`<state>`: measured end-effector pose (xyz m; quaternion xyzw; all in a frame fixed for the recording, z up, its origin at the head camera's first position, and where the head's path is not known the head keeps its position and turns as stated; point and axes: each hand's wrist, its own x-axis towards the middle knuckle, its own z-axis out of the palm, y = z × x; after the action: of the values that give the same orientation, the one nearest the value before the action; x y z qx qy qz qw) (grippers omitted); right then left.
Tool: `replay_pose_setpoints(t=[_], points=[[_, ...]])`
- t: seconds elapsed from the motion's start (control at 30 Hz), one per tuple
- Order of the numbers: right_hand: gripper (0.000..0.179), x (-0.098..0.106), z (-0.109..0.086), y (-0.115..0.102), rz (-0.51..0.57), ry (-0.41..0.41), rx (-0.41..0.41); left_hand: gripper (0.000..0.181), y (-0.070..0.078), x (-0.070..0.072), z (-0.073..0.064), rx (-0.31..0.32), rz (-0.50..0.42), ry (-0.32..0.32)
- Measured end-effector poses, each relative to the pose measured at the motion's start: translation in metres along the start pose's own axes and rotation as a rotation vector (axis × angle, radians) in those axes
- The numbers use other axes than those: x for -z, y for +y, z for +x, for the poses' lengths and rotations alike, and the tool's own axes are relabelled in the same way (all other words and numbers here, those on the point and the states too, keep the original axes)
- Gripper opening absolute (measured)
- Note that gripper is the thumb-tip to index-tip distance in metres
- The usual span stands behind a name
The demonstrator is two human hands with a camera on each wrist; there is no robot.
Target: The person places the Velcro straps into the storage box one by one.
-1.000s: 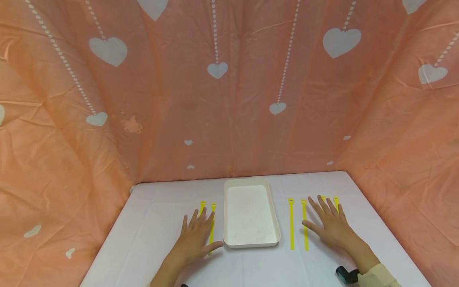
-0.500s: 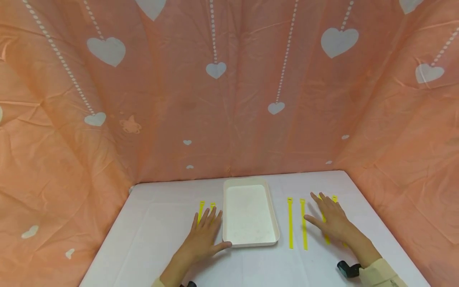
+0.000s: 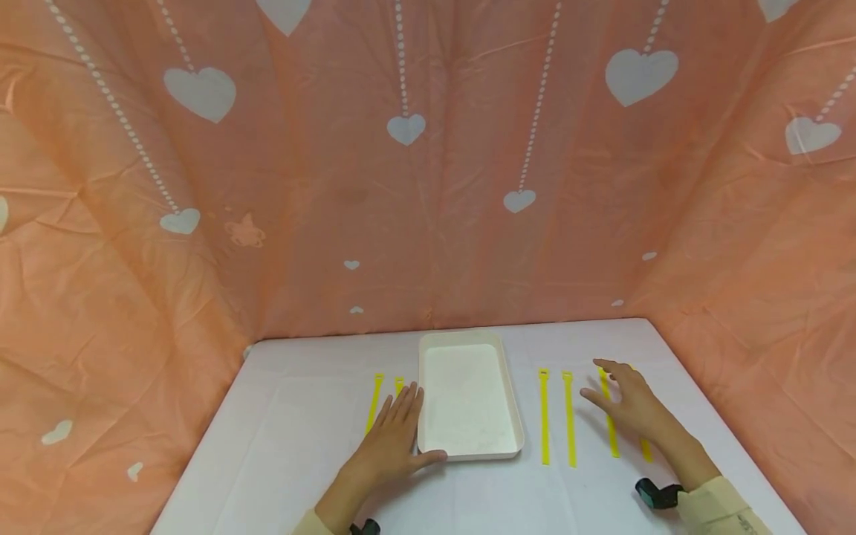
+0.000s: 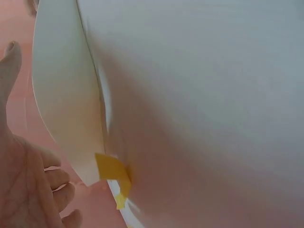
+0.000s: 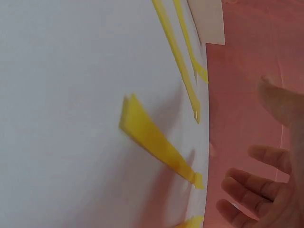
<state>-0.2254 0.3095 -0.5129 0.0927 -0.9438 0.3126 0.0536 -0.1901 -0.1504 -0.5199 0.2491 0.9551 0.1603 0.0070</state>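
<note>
A shallow white tray (image 3: 468, 401) lies on the table. My left hand (image 3: 394, 438) is at its left side, fingers straight and overlapping the rim, thumb by the near left corner. In the left wrist view the palm (image 4: 23, 185) faces the tray wall (image 4: 71, 95). Two yellow straps with slotted heads are left of the tray; one strap (image 3: 374, 401) shows well, the other is mostly behind the left hand. To the right, several more lie lengthwise, including a strap (image 3: 545, 416) nearest the tray. Over the farther ones is my right hand (image 3: 631, 405), fingers loosely bent and holding nothing.
A white cloth covers the table (image 3: 287, 416). Orange curtains (image 3: 435, 223) with white hearts stand behind and at both sides. A black device (image 3: 658, 494) is at the right wrist, and another (image 3: 365, 527) at the left.
My left hand has moved right, from over the left straps to the tray's edge. My right hand has shifted slightly right, its fingers now more bent. The tray and straps stay in place.
</note>
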Motion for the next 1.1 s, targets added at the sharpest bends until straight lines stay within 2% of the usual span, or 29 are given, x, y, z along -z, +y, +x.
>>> replay_pose_setpoints(t=[0.27, 0.63, 0.83, 1.1], points=[[0.064, 0.005, 0.004, 0.007, 0.013, 0.029, -0.045, 0.123, 0.006, -0.003, 0.007, 0.026, -0.014, -0.044], [0.047, 0.017, 0.011, 0.026, 0.056, 0.09, -0.049, 0.122, 0.01, -0.006, 0.01, 0.039, -0.009, -0.057], [0.04, 0.029, 0.015, 0.042, 0.041, 0.07, -0.06, 0.123, 0.011, -0.007, 0.01, 0.038, -0.011, -0.05], [0.039, 0.036, 0.014, 0.059, 0.035, 0.05, -0.097, 0.122, 0.011, -0.011, 0.01, 0.052, -0.008, -0.054]])
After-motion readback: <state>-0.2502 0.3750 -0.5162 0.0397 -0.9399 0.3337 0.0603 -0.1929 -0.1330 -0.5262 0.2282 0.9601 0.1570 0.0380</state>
